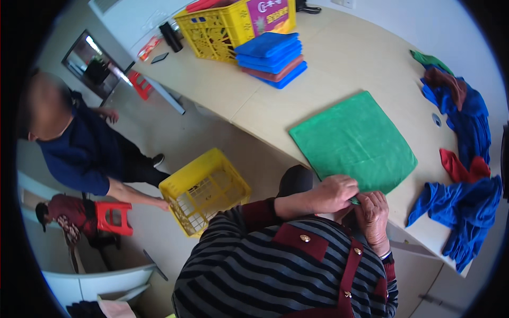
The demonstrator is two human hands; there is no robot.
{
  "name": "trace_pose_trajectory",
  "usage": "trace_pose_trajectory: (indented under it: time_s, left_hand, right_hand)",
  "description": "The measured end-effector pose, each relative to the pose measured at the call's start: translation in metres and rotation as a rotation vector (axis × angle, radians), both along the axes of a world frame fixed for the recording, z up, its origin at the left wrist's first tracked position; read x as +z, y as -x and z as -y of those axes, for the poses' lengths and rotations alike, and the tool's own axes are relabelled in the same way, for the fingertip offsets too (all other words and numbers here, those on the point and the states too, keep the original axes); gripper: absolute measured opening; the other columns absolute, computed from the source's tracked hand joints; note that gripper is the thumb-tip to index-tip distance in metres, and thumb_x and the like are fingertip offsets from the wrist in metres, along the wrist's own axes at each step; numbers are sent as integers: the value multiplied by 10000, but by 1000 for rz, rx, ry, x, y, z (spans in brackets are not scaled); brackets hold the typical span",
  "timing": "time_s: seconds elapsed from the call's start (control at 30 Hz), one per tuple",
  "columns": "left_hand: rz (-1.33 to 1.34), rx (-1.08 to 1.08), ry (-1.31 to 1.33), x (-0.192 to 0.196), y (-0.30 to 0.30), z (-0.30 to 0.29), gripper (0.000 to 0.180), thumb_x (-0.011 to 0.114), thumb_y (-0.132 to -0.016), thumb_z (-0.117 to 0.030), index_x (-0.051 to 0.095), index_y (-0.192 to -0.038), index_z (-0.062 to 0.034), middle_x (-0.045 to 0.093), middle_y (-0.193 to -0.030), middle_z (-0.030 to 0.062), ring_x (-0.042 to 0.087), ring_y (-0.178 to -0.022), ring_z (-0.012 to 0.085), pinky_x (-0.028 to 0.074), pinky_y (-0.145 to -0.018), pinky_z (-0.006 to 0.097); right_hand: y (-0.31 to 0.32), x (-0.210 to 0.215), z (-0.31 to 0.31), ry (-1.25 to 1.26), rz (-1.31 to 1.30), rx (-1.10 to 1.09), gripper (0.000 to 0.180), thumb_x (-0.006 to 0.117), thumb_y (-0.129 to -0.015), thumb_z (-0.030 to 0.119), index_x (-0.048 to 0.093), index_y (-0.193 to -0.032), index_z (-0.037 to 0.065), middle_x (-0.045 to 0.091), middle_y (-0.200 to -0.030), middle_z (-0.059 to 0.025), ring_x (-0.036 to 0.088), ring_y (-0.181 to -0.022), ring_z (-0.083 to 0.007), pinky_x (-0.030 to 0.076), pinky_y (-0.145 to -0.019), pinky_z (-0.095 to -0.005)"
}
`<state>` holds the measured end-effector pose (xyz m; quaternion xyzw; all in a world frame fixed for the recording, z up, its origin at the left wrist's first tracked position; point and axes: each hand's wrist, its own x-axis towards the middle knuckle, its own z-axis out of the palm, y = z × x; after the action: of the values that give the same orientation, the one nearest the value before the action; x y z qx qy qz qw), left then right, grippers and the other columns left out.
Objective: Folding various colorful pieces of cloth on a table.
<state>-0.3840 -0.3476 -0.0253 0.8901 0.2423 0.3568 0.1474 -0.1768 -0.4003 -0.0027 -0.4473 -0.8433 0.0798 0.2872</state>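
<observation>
— Fingers (345,186) of the left hand (334,194) are curled tight on the near edge of the green towel (354,139). See?

— Yes. And the right hand (374,214)?

— It pinches the same edge, just beside the left one.

— Where is the towel?

— Flat on the pale table (339,58), right in front of the person.

— What else is there?

— A stack of folded towels (272,57) by a yellow crate (222,29), and loose cloths (464,153) on the right. Another person touches a yellow basket (204,191) on the floor.
</observation>
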Motion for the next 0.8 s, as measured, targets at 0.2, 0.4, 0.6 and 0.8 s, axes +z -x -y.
trace_pose_trajectory:
  time_s: [0.2, 0.4, 0.6, 0.8]
  left_hand:
    - [-4, 49, 66, -1, 26, 6, 373, 773, -682, -41, 645, -1032, -35, 671, -1013, 96, 669, -928, 282, 552, -783, 366]
    - [147, 36, 45, 10, 46, 18, 332, 748, -677, 18, 665, -992, -42, 694, -1002, 94, 690, -887, 278, 562, -731, 368]
    - [240, 151, 58, 27, 65, 20, 306, 682, -682, 107, 687, -957, -29, 720, -973, 106, 713, -849, 278, 564, -707, 368]
    - [222, 178, 134, 24, 81, 13, 175, 722, -773, 40, 691, -942, 3, 711, -943, 158, 712, -840, 286, 558, -736, 336]
  right_hand:
    - [-1, 2, -7, -12, -16, -41, 399, 694, -661, 7, 625, -1052, 42, 645, -1055, -135, 599, -982, -345, 475, -907, -455]
    - [-67, -12, -38, -131, 109, -159, 412, 685, -685, -20, 635, -1088, 51, 646, -1086, -138, 601, -1038, -361, 472, -937, -447]
    - [-93, -18, -71, -96, 84, -271, 353, 641, -693, -45, 677, -1032, 46, 657, -1167, -142, 592, -1148, -362, 479, -989, -447]
    - [-110, -12, -78, -93, -4, -260, 320, 646, -695, -57, 671, -997, 43, 680, -1074, -124, 610, -1097, -352, 496, -961, -427]
